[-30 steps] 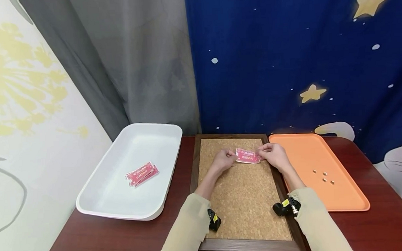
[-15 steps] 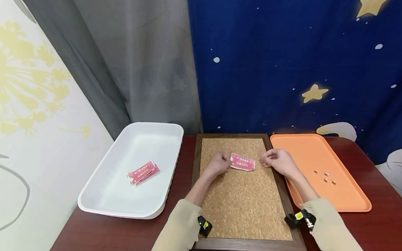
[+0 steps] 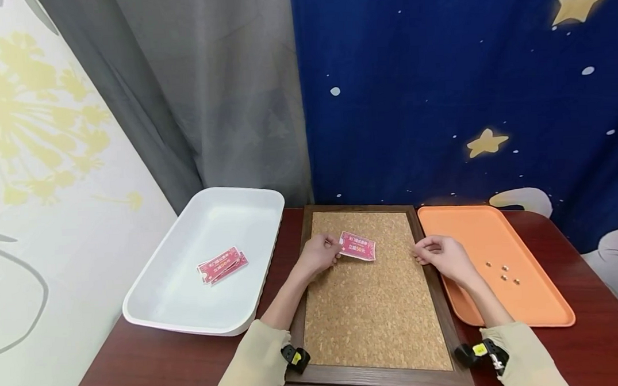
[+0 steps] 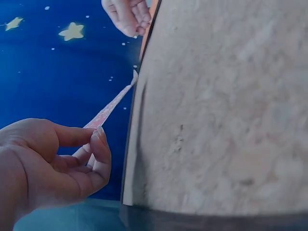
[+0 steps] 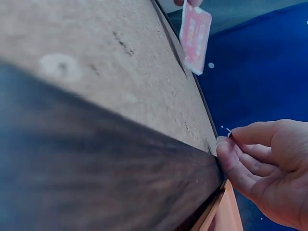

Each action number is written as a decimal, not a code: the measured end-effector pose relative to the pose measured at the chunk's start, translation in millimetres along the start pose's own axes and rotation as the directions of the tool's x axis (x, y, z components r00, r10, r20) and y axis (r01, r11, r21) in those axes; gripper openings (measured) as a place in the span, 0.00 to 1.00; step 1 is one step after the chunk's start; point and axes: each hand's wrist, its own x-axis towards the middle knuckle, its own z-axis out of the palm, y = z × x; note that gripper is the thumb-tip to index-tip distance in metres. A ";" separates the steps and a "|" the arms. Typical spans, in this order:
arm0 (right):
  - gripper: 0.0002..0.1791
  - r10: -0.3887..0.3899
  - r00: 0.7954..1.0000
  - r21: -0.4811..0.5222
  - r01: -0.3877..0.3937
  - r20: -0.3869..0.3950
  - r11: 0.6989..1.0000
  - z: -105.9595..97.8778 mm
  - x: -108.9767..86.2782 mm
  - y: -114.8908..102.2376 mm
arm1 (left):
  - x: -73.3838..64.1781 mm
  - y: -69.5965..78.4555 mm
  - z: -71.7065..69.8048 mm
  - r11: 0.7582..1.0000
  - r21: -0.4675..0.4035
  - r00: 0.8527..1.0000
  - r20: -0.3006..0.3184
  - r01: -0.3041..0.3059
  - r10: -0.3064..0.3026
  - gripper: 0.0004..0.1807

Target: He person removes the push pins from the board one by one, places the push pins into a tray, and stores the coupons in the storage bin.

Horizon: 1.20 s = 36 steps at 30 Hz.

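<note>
A pink coupon with white and yellow print (image 3: 358, 246) is held up over the upper part of a framed corkboard (image 3: 371, 311). My left hand (image 3: 319, 254) pinches the coupon's left end between thumb and index finger; its other end is free. In the left wrist view the coupon (image 4: 111, 107) is seen nearly edge-on, apart from the cork. Over the board's right frame edge, my right hand (image 3: 446, 258) pinches a tiny thumbtack (image 5: 230, 133), its thin point sticking out past the fingertips.
Left of the board stands a white tray (image 3: 190, 325) with several more coupons (image 3: 221, 266) in a loose pile. An orange tray (image 3: 476, 226) at the right, partly behind my right forearm, bears several small metallic tacks (image 3: 505, 277). Curtains hang behind the table (image 3: 140, 361).
The coupon has left the right hand and moved left with the left hand, away from it. My right hand has drawn back to the right and nearer me, to the board's edge.
</note>
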 end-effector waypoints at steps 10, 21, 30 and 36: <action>0.13 -0.044 0.996 -0.003 0.044 -0.074 0.999 -16.2 -21.4 2.1 | -18.1 -2.8 -34.4 0.993 -0.093 0.995 -0.083 -0.070 0.062 0.04; 0.13 -0.081 0.986 0.010 0.083 -0.145 0.996 -42.1 -47.1 24.3 | -34.6 -14.9 -82.8 0.988 -0.139 0.976 -0.214 -0.062 0.031 0.06; 0.11 -0.096 0.981 0.089 0.112 -0.170 0.990 -64.5 -63.0 45.5 | -48.4 -34.0 -122.0 0.991 -0.132 0.966 -0.257 -0.008 -0.026 0.10; 0.10 -0.083 0.979 0.084 0.100 -0.185 0.991 -81.5 -72.9 54.5 | -58.4 -46.3 -144.3 0.995 -0.093 0.956 -0.288 0.024 -0.050 0.12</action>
